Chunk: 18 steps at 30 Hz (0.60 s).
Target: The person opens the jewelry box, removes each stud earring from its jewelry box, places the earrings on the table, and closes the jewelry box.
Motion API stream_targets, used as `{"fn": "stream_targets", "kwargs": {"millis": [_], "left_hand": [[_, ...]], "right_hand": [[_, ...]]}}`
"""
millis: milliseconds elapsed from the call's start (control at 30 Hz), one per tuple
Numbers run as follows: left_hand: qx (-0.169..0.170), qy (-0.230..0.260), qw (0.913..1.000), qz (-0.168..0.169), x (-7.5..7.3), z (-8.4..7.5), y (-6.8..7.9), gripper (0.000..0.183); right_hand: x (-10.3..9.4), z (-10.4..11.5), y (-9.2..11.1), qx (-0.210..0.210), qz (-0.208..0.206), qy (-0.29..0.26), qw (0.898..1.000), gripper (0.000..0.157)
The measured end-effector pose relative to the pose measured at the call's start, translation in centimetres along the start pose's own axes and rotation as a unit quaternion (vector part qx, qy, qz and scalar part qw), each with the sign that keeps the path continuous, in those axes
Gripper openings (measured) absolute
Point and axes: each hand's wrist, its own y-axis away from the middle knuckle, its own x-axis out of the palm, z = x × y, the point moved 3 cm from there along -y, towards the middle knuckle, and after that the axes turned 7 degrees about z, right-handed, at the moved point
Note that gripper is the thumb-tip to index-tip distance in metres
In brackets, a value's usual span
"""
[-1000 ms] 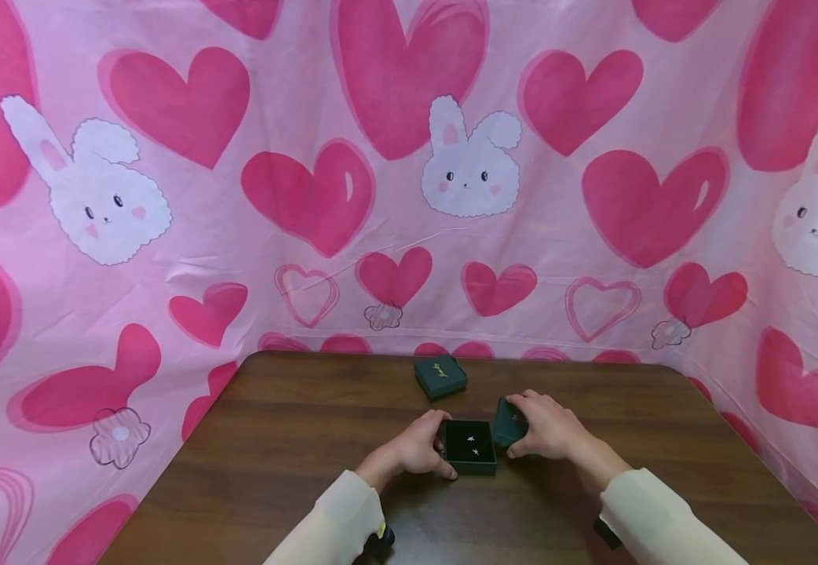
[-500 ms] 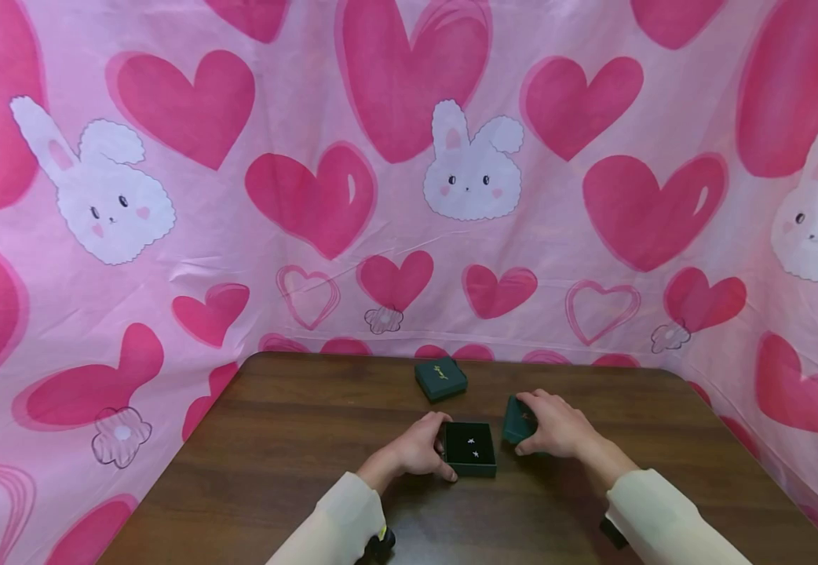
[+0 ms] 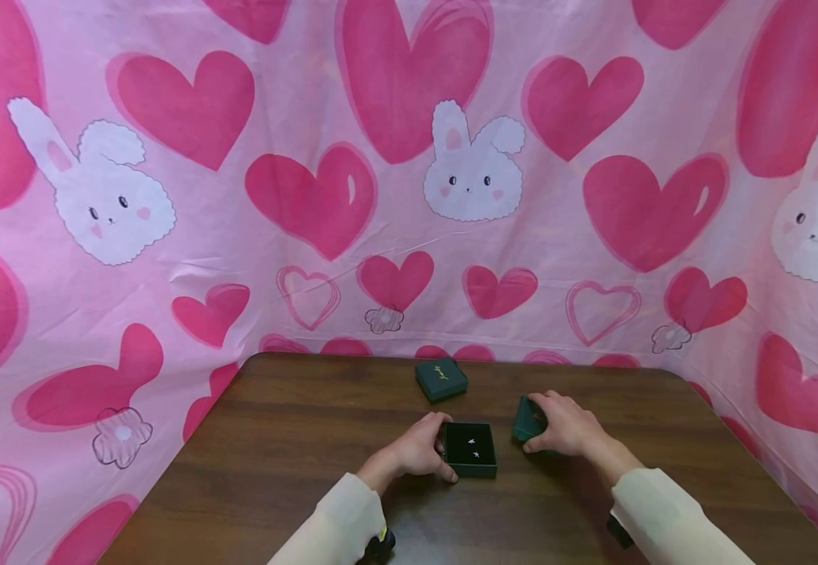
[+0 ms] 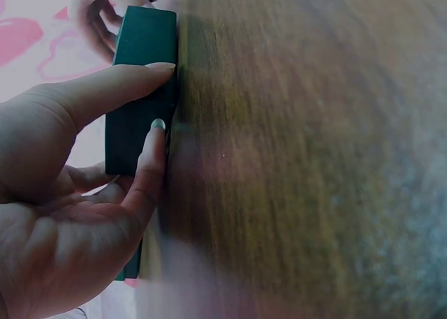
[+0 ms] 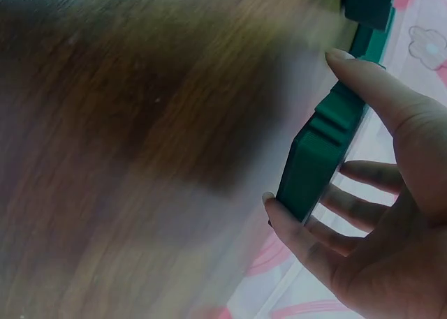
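Note:
A square dark green jewelry box [image 3: 476, 471] stands uncovered on the table in the head view. Two small silvery star-shaped earrings [image 3: 473, 448] sit on its black lining. My left hand [image 3: 418, 447] holds the box at its left side, thumb at the front; in the left wrist view the thumb and a finger press on the green wall [image 4: 143, 43]. To the right, my right hand [image 3: 563, 424] grips a green box lid [image 3: 525, 421] by opposite edges. That lid [image 5: 314, 151] is tilted and held a little above the table in the right wrist view.
Behind the uncovered box lies another dark green box [image 3: 440, 378] with gold lettering on top. Brown wooden table [image 3: 261, 471] spreads around. A pink cloth [image 3: 395, 196] with hearts and rabbits hangs along the back and sides.
My right hand has moved right with the lid, away from the uncovered box, and the gap between them has widened. My left hand and the uncovered box have stayed in place.

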Motion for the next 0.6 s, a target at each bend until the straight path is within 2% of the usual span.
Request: {"fn": "stream_targets", "kwargs": {"millis": [600], "left_hand": [[-0.003,-0.002,1.0,0.003,-0.1,0.0,0.1,0.079]], "right_hand": [[0.2,-2.0,0.2,0.023,0.004,0.008,1.0,0.095]]}}
